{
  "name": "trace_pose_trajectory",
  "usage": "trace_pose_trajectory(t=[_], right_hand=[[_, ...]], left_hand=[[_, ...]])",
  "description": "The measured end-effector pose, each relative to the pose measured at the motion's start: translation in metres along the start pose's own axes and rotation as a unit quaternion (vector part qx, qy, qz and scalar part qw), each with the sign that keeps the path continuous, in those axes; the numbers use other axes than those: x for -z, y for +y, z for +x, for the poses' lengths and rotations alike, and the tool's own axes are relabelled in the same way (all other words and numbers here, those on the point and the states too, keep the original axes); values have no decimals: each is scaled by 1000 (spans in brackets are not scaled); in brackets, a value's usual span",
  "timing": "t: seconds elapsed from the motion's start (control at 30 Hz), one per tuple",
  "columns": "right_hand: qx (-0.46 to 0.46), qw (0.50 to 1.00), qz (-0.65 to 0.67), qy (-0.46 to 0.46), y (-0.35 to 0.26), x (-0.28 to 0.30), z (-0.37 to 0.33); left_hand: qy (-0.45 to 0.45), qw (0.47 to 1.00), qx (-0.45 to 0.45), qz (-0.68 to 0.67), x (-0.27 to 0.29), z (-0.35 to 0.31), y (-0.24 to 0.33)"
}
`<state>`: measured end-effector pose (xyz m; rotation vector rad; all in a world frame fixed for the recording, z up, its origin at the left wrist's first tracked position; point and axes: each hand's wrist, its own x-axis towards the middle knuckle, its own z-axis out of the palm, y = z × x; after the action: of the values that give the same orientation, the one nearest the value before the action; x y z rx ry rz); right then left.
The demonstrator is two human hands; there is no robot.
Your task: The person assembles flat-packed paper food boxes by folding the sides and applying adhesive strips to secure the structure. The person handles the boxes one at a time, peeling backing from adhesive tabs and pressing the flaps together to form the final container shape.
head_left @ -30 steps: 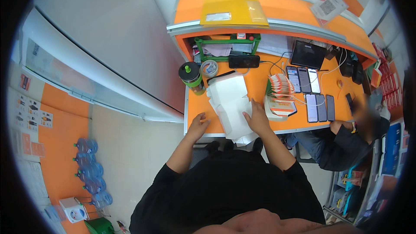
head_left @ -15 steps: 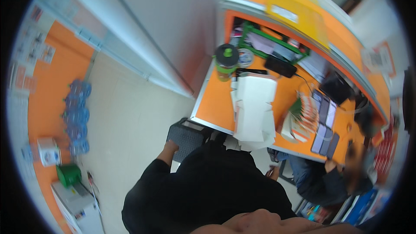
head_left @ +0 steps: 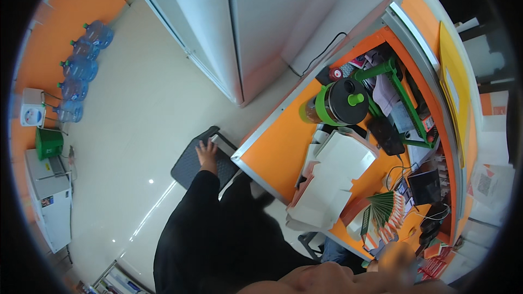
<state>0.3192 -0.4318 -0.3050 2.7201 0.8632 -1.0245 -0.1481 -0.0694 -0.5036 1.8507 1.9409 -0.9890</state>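
Note:
My left hand is over the dark grey textured seat of a stool at the desk's left corner. Its fingers are spread and hold nothing; I cannot tell whether it presses on the seat. My right hand is out of sight. On the orange desk lies a stack of white folded cardboard, and behind it stands a drink bottle with a dark lid and green trim. Right of the cardboard is a fanned bundle of green and orange-edged cards.
A tall light grey cabinet rises beyond the stool. Large blue water bottles line the left wall. A green basket, a black phone and cables crowd the desk shelf. Another person's blue trousers show at lower right.
My view has turned left, so the desk now sits further right. My left hand, earlier at the stool's left edge, is now over its seat. My right hand has left the picture.

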Motion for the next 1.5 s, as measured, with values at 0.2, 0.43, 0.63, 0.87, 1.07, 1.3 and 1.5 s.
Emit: trace_pose_trajectory(t=[0.2, 0.43, 0.63, 0.87, 1.07, 1.3, 1.5], right_hand=[[19, 999, 5, 31, 3, -28, 21], [8, 997, 48, 62, 13, -47, 28], [-8, 995, 55, 80, 16, -56, 43], [-48, 991, 93, 81, -4, -73, 42], [-64, 984, 110, 127, -7, -95, 51], [-103, 966, 124, 202, -22, -150, 46], [-156, 942, 107, 279, -21, -216, 49]], left_hand=[[-58, 998, -24, 20, 37, 2, -23], [-16, 998, -40, -48, -21, -79, -6], [-16, 996, -59, -63, -90, -149, 48], [-95, 957, -213, -171, -159, -85, 56], [-159, 936, -250, -192, -106, -38, 63], [-163, 932, -295, -136, -58, 14, 58], [-162, 914, -354, -118, -71, 57, 54]])
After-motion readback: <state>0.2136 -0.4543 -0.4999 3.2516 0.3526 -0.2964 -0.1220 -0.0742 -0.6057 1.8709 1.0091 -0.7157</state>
